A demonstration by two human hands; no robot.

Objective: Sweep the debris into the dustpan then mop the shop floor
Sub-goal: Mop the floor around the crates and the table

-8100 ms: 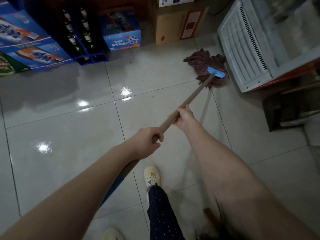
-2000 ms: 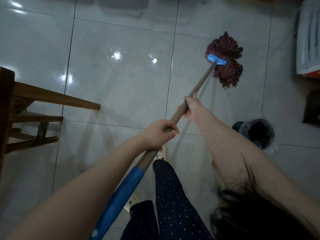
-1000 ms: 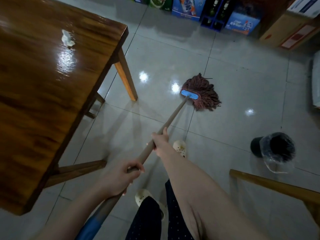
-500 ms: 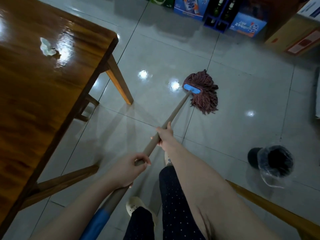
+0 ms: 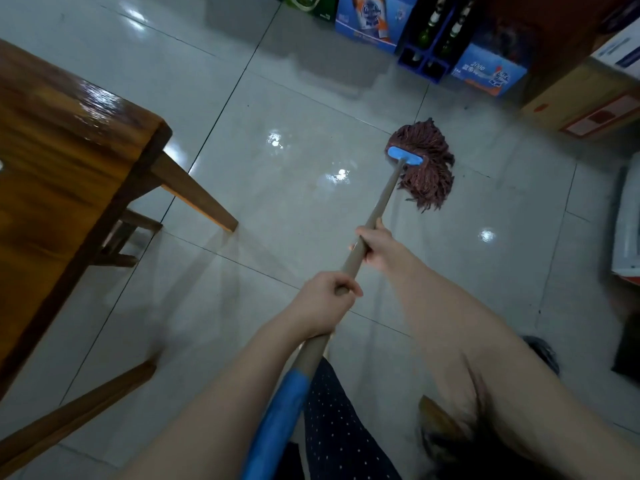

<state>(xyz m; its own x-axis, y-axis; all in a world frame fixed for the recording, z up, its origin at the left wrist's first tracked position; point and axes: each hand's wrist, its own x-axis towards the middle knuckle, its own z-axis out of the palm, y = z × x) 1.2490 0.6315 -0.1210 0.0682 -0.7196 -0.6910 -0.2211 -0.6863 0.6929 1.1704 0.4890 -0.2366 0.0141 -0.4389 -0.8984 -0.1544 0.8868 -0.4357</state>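
Note:
A string mop with a dark red head and a blue clamp lies on the wet, glossy tiled floor, ahead and right of centre. Its tan wooden handle runs back toward me and ends in a blue grip. My right hand is closed around the handle farther down the shaft. My left hand grips it closer to me. No dustpan or debris pile is visible.
A wooden table with slanted legs fills the left side. Blue drink cartons, a crate of bottles and cardboard boxes line the far wall. A white unit stands at the right edge. My dotted trouser leg is below.
The mop head has been pushed farther forward and to the right, toward the cartons. The view has swung right, so less of the table shows and the lined bin is out of sight.

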